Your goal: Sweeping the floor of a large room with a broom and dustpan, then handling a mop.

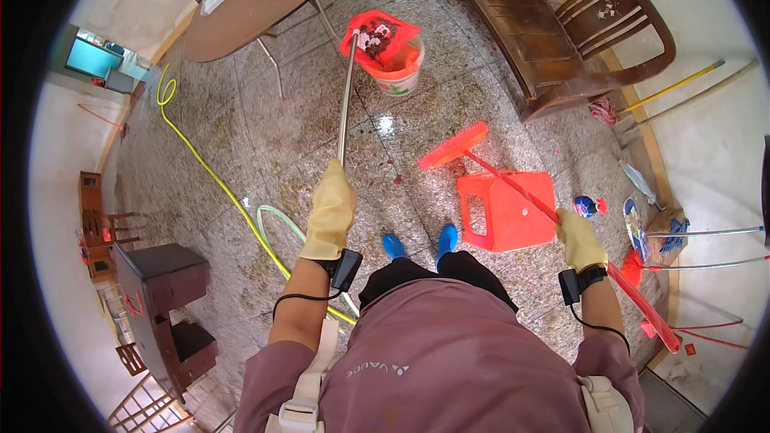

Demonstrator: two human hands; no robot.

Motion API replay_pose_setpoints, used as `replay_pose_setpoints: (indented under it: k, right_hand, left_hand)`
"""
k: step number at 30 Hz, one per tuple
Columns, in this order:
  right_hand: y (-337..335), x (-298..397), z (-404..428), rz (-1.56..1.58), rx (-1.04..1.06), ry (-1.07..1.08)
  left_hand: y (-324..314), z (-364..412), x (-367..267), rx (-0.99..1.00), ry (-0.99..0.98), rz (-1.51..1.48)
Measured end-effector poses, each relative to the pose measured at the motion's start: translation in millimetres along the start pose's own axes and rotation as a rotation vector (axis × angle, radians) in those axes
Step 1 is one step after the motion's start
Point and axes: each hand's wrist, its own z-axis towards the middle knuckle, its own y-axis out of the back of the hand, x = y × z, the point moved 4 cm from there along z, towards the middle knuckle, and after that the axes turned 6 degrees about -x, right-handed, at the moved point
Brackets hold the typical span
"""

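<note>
My left hand (pixel 331 210), in a pale yellow glove, grips the metal handle of a red dustpan (pixel 400 51). Dark scraps and some pale bits lie in the pan, which is over the mouth of a white bucket (pixel 398 84) with a red bag lining it; whether they touch I cannot tell. My right hand (pixel 580 240), gloved alike, is closed around the red handle of a broom (pixel 454 144). The broom's bristled head is raised in front of a red plastic stool (pixel 523 216), and its handle passes across the stool. A few dark bits dot the wet speckled floor between the tools.
A brown table (pixel 240 30) holding gloves stands upper left, a wooden bench (pixel 511 18) upper right. A yellow hose (pixel 213 174) and a pale green hose (pixel 280 210) lie at left near a dark desk (pixel 162 276). A blue bottle (pixel 583 206) and mops are at right.
</note>
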Motion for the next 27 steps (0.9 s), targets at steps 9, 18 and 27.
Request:
replay_pose_setpoints:
  k: [9,18,27]
  right_hand:
    - [-20.2,-9.7,5.2,-0.034,-0.089,0.048]
    - [17.0,-0.3,-28.0,0.116,-0.108,0.087]
    - [67.8,39.4,-18.3,-0.160,-0.243,0.199]
  left_hand:
    - [-36.1,-13.6,40.8,-0.059,-0.004,-0.049]
    - [-57.0,19.8,60.3,0.113,0.089,-0.170]
    - [-26.7,18.0,49.6,0.076,0.119,-0.064]
